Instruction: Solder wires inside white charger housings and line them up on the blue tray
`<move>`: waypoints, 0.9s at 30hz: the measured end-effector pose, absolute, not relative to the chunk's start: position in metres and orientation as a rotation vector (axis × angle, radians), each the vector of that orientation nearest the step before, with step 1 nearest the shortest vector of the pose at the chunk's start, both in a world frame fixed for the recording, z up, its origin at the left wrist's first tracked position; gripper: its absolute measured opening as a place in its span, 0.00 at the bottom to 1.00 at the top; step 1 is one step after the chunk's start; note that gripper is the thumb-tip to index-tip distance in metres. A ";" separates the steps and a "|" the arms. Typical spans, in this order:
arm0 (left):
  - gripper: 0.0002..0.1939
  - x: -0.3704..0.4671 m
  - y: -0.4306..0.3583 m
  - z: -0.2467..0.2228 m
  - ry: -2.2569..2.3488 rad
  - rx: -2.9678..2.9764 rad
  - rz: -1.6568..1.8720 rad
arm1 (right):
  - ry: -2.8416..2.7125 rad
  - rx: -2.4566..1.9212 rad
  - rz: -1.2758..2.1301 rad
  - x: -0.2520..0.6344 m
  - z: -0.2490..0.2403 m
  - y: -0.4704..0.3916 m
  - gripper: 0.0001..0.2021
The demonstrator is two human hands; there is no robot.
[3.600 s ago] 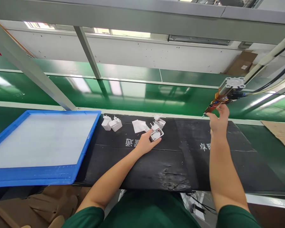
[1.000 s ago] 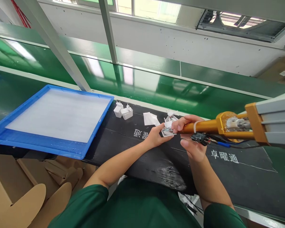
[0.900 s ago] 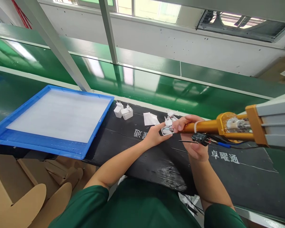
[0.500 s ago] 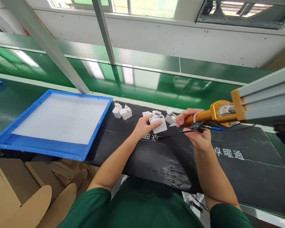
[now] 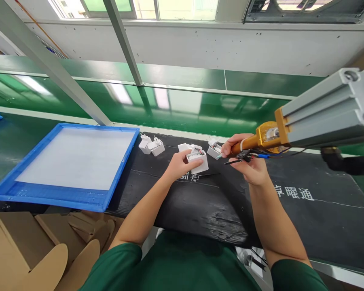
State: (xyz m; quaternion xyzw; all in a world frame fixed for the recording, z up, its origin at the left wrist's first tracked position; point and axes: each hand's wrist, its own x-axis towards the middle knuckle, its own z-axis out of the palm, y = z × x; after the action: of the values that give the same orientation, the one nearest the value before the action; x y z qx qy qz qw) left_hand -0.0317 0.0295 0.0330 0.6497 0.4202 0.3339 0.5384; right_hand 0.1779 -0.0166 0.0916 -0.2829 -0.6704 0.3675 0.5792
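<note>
My left hand (image 5: 179, 165) is closed on an open white charger housing (image 5: 201, 164), with wires and parts showing inside it. My right hand (image 5: 252, 169) grips a glue dispensing gun (image 5: 249, 142) with a gold barrel and a grey metal body. Its pale teal tip points left and sits apart from the held housing, near another open white housing (image 5: 214, 152). A small white piece (image 5: 183, 147) lies just behind my left fingers. Further left, two white plug chargers (image 5: 144, 144) stand side by side on the black mat (image 5: 182, 202).
A blue tray (image 5: 60, 196) with a white sheet lies on the left of the bench. Cardboard pieces (image 5: 18, 238) stand below at lower left. A slanting metal post (image 5: 68, 87) rises behind the tray. Cables hang from the gun at right.
The view has shifted slightly. The gun's body has swung lower and left, and its tip has drawn back from the held housing. My left hand keeps the housing.
</note>
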 end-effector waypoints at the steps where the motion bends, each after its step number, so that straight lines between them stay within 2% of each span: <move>1: 0.22 -0.032 0.029 0.033 1.026 1.613 0.782 | -1.571 -0.660 0.857 0.179 0.091 -0.016 0.17; 9: 0.14 -0.036 0.037 0.026 1.311 2.047 0.452 | -1.571 -0.670 0.842 0.183 0.089 -0.012 0.17; 14: 0.23 -0.038 0.044 0.022 1.273 1.934 0.270 | -1.585 -0.661 0.828 0.184 0.090 -0.012 0.16; 16: 0.25 -0.036 0.046 0.019 1.225 1.848 0.333 | -1.577 -0.663 0.832 0.184 0.090 -0.012 0.16; 21: 0.22 -0.026 0.046 0.009 1.042 1.772 0.588 | -1.569 -0.646 0.848 0.184 0.090 -0.012 0.16; 27: 0.25 -0.031 0.040 0.018 1.028 2.158 0.557 | -1.564 -0.692 0.858 0.185 0.087 -0.014 0.16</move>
State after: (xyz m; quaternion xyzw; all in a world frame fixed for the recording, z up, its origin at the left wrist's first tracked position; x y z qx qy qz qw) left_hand -0.0310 0.0404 0.0178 0.8278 0.3944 0.2138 0.3368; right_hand 0.1852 -0.0139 0.0871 -0.2955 -0.6682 0.3666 0.5760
